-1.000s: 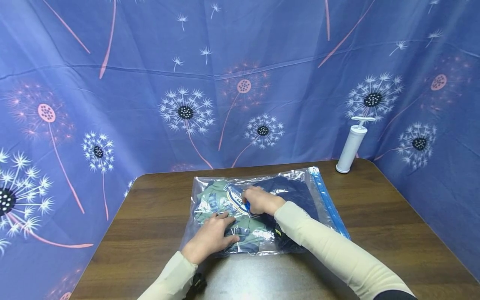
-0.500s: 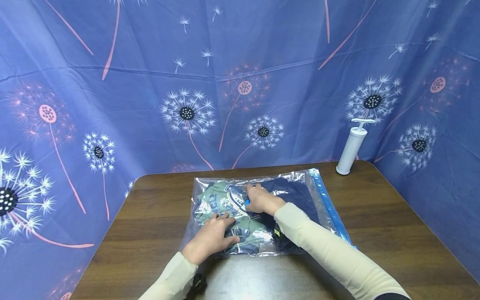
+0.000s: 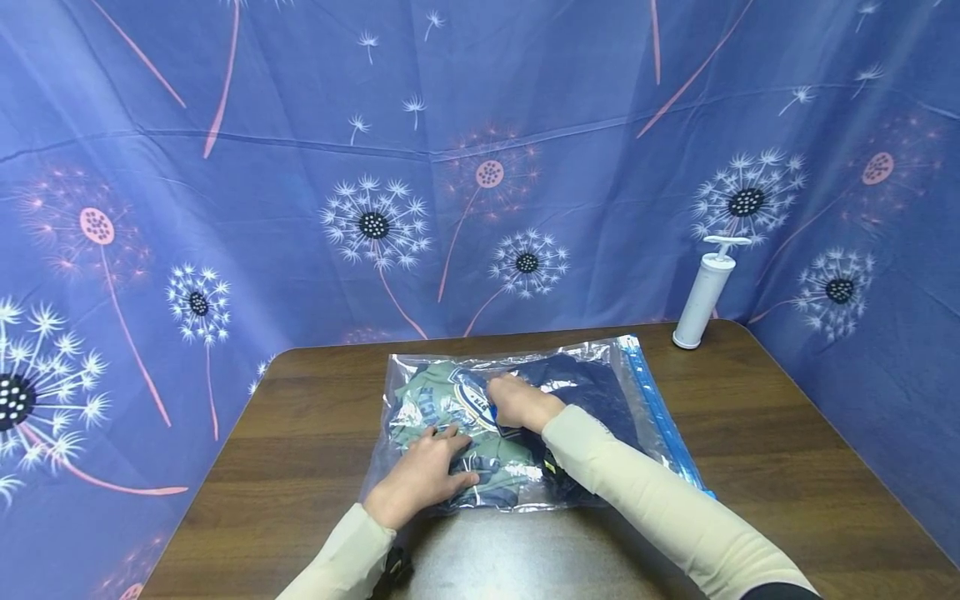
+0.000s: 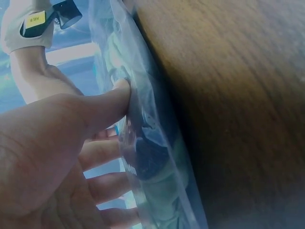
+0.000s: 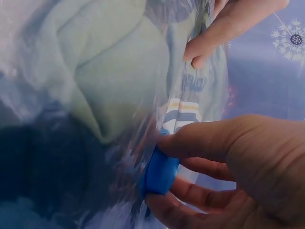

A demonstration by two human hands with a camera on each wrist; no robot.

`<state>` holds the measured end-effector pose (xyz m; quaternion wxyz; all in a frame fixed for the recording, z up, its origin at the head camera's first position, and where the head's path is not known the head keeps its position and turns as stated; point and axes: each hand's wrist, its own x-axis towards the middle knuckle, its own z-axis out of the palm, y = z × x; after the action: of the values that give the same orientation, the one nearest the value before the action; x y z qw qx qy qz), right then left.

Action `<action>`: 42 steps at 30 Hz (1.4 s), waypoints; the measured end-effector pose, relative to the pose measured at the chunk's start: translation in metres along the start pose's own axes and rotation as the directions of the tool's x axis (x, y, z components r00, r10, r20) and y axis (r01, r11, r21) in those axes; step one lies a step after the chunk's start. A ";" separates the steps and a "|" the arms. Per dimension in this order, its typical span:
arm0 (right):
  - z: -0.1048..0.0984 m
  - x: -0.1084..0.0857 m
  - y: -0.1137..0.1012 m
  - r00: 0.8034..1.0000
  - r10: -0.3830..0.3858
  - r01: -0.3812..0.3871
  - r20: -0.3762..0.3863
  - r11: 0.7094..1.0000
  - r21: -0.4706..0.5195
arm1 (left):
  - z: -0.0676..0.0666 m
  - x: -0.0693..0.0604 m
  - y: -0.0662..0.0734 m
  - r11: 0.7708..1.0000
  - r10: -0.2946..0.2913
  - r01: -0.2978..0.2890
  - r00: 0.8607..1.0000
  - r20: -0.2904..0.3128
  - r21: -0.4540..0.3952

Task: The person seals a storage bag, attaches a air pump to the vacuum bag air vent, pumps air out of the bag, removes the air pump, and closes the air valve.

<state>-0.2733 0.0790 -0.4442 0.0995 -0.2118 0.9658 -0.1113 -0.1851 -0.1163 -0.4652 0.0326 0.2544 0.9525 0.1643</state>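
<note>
A clear vacuum storage bag [image 3: 615, 362] lies flat on the table, with folded green clothing [image 3: 420, 400] and dark navy clothing [image 3: 577, 383] inside. My left hand [image 3: 423, 467] rests on the bag's near left part, fingers spread; the left wrist view shows the thumb and fingertips touching the plastic. Around a round blue valve cap [image 5: 162, 171] on the bag's top, my right hand [image 5: 228, 167] pinches with thumb and fingers. In the head view my right hand [image 3: 521, 403] covers most of that cap.
A white hand pump [image 3: 703, 300] stands upright at the table's back right corner. The bag's blue zip edge [image 3: 660, 408] runs along its right side. A blue dandelion-print curtain [image 3: 450, 167] hangs behind the wooden table [image 3: 285, 433].
My right hand's fingers have loosened and turned at the blue valve cap, then curled round it again. My left hand has stayed in place on the bag.
</note>
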 end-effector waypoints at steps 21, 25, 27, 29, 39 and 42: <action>0.003 -0.014 0.004 0.993 -0.113 0.112 -0.023 0.993 -0.042 | 0.002 -0.001 -0.001 1.000 -0.002 0.002 1.000 0.000 0.005; 0.000 -0.017 0.005 0.993 -0.113 0.113 -0.020 0.993 -0.027 | 0.002 -0.001 0.000 1.000 0.002 -0.002 1.000 -0.004 0.009; -0.003 -0.017 0.006 0.993 -0.112 0.112 -0.022 0.994 -0.017 | 0.002 -0.001 0.000 1.000 0.003 -0.003 1.000 -0.005 0.009; -0.004 -0.016 0.007 0.994 -0.102 0.102 -0.030 0.995 -0.001 | 0.002 -0.001 0.000 1.000 0.002 -0.001 1.000 -0.006 0.010; 0.000 -0.008 0.009 0.996 0.027 -0.017 -0.083 0.993 0.113 | 0.002 0.000 -0.001 1.000 0.001 -0.001 1.000 -0.006 0.002; 0.001 -0.006 0.008 0.997 0.031 -0.022 -0.071 0.993 0.118 | 0.002 0.000 -0.002 1.000 0.001 -0.001 1.000 -0.009 0.005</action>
<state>-0.2704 0.0886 -0.4458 0.0781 -0.1885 0.9634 -0.1740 -0.1860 -0.1172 -0.4675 0.0277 0.2542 0.9529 0.1630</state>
